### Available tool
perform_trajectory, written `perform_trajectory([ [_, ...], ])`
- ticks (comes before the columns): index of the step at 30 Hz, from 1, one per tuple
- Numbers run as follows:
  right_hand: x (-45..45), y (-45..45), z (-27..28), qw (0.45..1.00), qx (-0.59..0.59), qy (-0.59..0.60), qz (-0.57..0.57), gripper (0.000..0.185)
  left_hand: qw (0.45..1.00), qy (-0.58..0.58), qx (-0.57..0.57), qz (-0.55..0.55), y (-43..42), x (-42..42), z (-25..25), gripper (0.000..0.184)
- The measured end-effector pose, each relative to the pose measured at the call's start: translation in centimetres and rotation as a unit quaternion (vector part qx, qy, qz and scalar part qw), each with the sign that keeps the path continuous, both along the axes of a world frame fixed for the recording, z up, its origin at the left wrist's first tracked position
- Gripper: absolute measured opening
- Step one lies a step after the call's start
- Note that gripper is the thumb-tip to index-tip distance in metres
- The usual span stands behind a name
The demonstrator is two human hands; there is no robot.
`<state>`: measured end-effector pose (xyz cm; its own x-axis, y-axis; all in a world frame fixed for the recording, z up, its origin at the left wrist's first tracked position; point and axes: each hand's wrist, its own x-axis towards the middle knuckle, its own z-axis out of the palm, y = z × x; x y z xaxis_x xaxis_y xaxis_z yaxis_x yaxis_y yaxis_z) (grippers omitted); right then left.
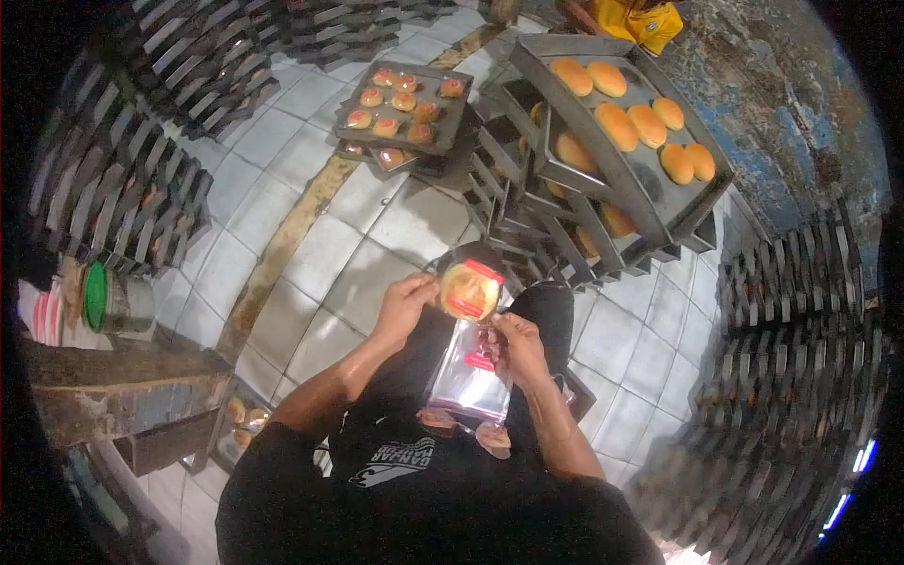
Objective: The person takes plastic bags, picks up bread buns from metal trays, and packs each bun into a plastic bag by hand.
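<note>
Above the person's lap, over a pale tiled floor (383, 229), a round golden bun (468, 285) sits in a clear bag marked with red print, raised between the two hands. The left hand (405, 306) has its grip closed on the bag's left edge, thumb and fingers pinched together. The right hand (523, 347) pinches the lower right corner, close beside a pile of clear bags (476, 381) lying on the lap. Whether the bag's mouth is sealed is too small to tell.

Both holds are at the margins, so the bun's weight probably hangs on thin, slippery film; if either pinch loosened, the bag could swing down and the bun might drop or slide out. Pulling the hands apart too hard could tear the film, and pressing inward could dent the soft bread. The loose pile looks liable to slip if the knees shift.

Ahead, a low tray (456, 127) bears topped round buns; to its right a crooked stack holds oval rolls in its top tray (650, 179), and a knock there could tip them.
</note>
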<state>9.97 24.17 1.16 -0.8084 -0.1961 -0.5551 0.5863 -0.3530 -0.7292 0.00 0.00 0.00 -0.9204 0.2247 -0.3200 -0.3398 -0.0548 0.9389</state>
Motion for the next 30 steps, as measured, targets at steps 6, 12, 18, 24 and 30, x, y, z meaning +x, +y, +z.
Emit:
perform_trajectory([
  [6, -0.9, -2.5, 9.2, 0.929, 0.146, 0.243, -0.240, 0.049, 0.961, 0.254, 0.093, -0.052, 4.8, -2.1, 9.0, 0.023],
  [12, -3.7, 3.1, 19.9, 0.882, 0.236, 0.335, -0.234, 0.058, 0.932, 0.259, 0.253, -0.017, 10.7, -1.5, 13.7, 0.008],
  [18, -5.8, 11.7, 24.4, 0.363, 0.792, 0.419, -0.256, 0.054, 0.924, 0.335, -0.085, -0.162, 6.5, 2.7, 9.0, 0.047],
  [24, 3.1, 3.2, 13.5, 0.663, 0.613, 0.427, 0.044, 0.041, 0.713, 0.589, -0.315, -0.214, 0.6, 6.4, 5.3, 0.037],
  [30, 6.8, 0.8, 10.7, 0.679, 0.643, 0.324, 0.141, 0.043, 0.695, 0.559, -0.406, -0.201, 1.7, 6.5, 7.9, 0.036],
])
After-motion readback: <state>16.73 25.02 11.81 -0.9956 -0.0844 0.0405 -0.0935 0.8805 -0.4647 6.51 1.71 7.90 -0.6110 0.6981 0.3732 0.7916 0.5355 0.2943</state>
